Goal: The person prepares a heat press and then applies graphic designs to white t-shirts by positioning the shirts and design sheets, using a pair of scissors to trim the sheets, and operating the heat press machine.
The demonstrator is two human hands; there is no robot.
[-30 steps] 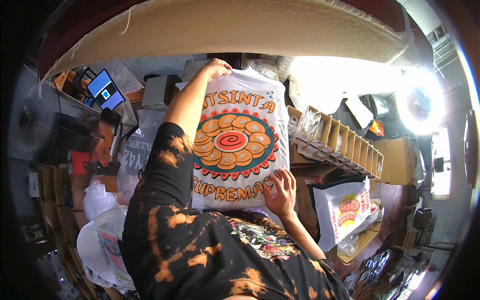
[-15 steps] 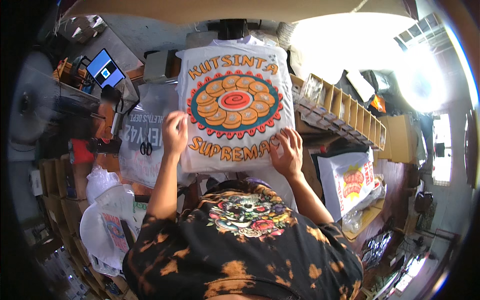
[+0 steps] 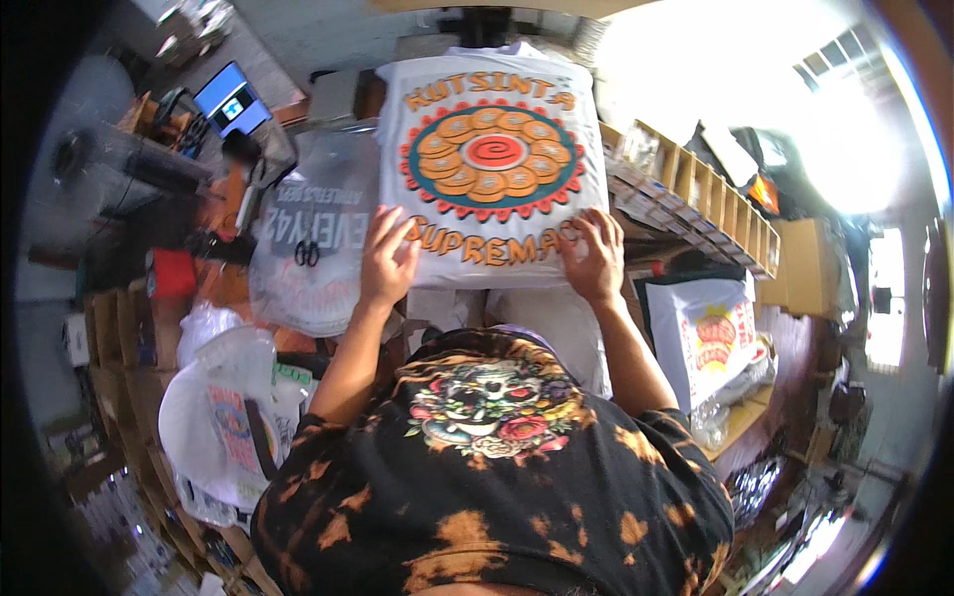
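We see a white printed T-shirt [image 3: 491, 184] spread flat straight ahead of the person, its long axis running from near to far and its collar [image 3: 509, 50] at the far end. Both hands are at its near end, so most of the shirt, with the round orange-and-teal motif [image 3: 492, 157], lies beyond the fingertips. Our left hand [image 3: 390, 256] covers the near part of the left edge; our right hand [image 3: 595, 256] sits over the near right corner, its fingers reaching in across the last of the orange lettering [image 3: 487, 246]. Neither hand is clearly nearer: they stand level, one on each side. The fingers of both look parted and loosely bent, with no cloth visibly pinched. Just left of the shirt lies a grey printed sheet [image 3: 318, 179] with black scissor handles [image 3: 307, 255] on it; a wooden compartment rack [image 3: 696, 184] slants away at the right
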